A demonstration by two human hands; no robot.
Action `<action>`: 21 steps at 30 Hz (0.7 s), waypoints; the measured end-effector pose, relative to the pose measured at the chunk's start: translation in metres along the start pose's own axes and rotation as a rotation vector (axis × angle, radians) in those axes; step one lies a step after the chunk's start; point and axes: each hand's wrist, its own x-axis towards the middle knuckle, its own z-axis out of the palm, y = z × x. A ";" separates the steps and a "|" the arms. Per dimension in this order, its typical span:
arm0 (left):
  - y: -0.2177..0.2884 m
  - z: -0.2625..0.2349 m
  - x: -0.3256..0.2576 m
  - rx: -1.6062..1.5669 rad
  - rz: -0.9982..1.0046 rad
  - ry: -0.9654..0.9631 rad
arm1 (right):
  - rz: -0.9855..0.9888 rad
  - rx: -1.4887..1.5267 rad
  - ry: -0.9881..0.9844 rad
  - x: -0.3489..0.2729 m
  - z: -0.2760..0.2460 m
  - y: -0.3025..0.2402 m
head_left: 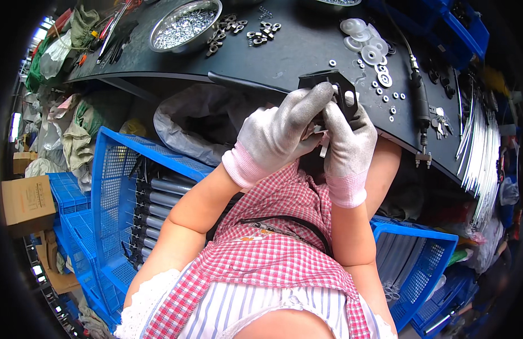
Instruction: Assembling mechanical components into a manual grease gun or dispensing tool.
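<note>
Bracket (pixel 343 83): black, slotted, held up between both hands' fingers, over the tabletop's near edge.
Left fingers (pixel 312 104): gripping the bracket, tips partly hidden.
Right fingers (pixel 339 125): gripping its right side.
Plastic discs (pixel 353 44): loose, beyond the fingers, rightward.
Metal fittings (pixel 265 34): loose, farther beyond, leftward.
Progress: bracket apparently mid-handling; loose parts unused; completed share unclear.

The dark workbench (pixel 295 53) carries a metal bowl (pixel 165 48), metal fittings (pixel 260 40), translucent discs (pixel 371 55) and a black tool (pixel 420 101).
</note>
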 end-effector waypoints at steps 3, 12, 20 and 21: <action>-0.001 0.004 0.000 -0.030 0.006 0.112 | 0.031 0.082 0.001 -0.001 0.000 0.008; 0.000 0.006 -0.001 -0.034 0.004 0.116 | -0.036 0.186 0.108 -0.005 0.015 0.021; -0.001 0.008 -0.003 -0.052 -0.008 0.114 | -0.097 0.161 0.148 -0.003 0.016 0.029; -0.001 0.008 -0.003 -0.052 -0.007 0.113 | -0.098 0.162 0.148 -0.004 0.016 0.030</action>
